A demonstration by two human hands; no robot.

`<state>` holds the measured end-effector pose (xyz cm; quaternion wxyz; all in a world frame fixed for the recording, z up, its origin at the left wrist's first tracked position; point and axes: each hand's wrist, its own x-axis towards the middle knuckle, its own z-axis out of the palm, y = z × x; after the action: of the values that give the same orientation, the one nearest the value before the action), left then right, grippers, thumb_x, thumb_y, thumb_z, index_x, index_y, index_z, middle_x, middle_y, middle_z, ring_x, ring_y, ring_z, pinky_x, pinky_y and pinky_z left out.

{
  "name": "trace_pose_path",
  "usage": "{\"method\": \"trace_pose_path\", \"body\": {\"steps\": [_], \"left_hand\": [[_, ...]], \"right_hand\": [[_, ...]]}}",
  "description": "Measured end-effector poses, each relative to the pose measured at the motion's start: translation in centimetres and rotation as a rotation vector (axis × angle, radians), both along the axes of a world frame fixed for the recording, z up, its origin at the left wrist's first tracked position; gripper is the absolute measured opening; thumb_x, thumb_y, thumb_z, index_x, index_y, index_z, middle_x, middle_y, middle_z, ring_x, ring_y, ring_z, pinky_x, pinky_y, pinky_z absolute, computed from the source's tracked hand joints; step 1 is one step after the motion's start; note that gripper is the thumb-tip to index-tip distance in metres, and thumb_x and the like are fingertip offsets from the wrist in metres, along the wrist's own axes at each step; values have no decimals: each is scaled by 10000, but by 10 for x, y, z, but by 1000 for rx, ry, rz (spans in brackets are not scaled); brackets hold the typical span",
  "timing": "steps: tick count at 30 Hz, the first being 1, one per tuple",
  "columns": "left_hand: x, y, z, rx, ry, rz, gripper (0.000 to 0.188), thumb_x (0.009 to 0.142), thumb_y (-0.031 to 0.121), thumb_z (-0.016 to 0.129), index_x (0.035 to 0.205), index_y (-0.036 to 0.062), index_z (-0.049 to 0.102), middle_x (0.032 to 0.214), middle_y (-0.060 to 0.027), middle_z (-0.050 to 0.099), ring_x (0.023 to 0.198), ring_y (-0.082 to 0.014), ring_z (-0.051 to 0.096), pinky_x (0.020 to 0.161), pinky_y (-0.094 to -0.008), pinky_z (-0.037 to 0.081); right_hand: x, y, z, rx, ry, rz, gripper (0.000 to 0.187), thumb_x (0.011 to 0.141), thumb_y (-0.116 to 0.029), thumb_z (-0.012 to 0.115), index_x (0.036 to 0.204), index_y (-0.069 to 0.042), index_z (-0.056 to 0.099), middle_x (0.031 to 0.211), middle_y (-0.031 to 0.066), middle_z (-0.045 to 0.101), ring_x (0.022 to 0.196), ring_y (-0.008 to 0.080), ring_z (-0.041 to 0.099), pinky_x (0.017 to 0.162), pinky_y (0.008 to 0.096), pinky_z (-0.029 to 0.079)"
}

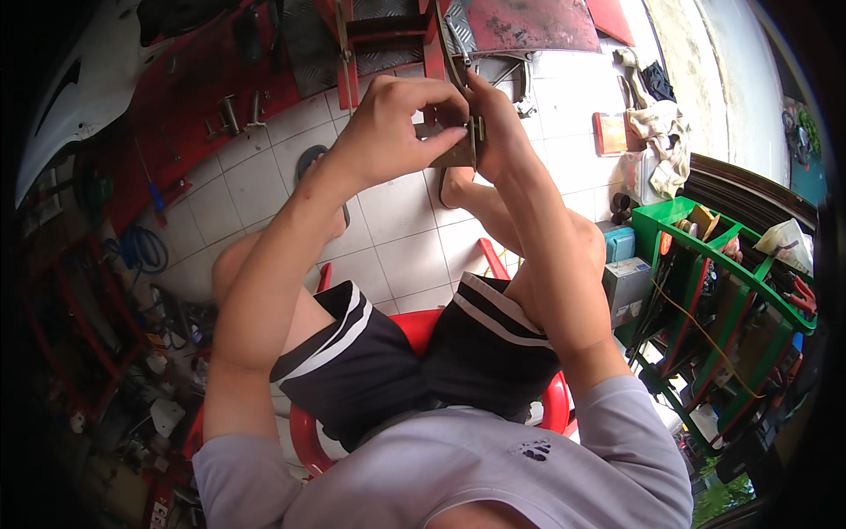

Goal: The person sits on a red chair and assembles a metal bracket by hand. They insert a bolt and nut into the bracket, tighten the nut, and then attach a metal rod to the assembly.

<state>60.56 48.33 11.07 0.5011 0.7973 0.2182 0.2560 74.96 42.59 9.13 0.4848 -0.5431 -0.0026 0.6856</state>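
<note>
Both arms reach forward over the knees, and the two hands meet around a dull metal bracket [457, 158] with a flat plate and an upright edge. My left hand [385, 126] is closed, its thumb and curled fingers coming together at a small pin-like piece [474, 129] on the bracket. My right hand [500, 125] grips the bracket from the right side, fingers pointing away and partly hidden behind it. Just beyond the hands is a wrench-like metal tool [457, 37]; whether it touches the bracket I cannot tell.
A red metal lift frame [388, 40] stands ahead, with bolts [229, 115] on its left platform. At right are a green tool rack [674, 212], a grey box [627, 282], rags [659, 132] and an orange box [609, 134]. A blue hose [141, 249] lies left. I sit on a red chair [555, 404].
</note>
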Motion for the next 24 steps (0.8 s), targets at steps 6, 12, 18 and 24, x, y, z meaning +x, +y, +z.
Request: {"method": "trace_pose_path", "body": {"steps": [6, 12, 18, 24], "left_hand": [[0, -6, -6, 77, -23, 91, 170, 707, 14, 725, 867, 2, 671, 809, -70, 683, 686, -149, 619, 659, -265, 495], [3, -10, 0, 114, 19, 120, 175, 707, 15, 725, 879, 14, 688, 791, -79, 672, 690, -161, 633, 667, -270, 497], [0, -12, -7, 215, -28, 154, 187, 704, 29, 737, 887, 25, 699, 807, -92, 656, 720, -193, 645, 656, -285, 496], [-2, -13, 2, 122, 14, 160, 181, 679, -15, 724, 852, 21, 688, 810, -89, 658, 752, -216, 650, 671, -297, 500]], "right_hand": [[0, 2, 2, 22, -44, 3, 412, 1006, -356, 321, 1044, -21, 557, 856, 123, 619, 773, 196, 612, 686, 354, 511], [4, 1, -4, 39, -14, -15, 476, 961, -430, 414, 902, 5, 599, 757, 78, 616, 679, 183, 601, 629, 321, 510], [1, 1, 3, 19, 0, 15, 444, 1002, -377, 303, 1051, -20, 562, 886, 122, 613, 807, 197, 611, 744, 349, 524], [-4, 3, 11, 17, 1, 25, 464, 998, -401, 312, 1028, 7, 530, 882, 149, 607, 804, 210, 591, 741, 336, 494]]}}
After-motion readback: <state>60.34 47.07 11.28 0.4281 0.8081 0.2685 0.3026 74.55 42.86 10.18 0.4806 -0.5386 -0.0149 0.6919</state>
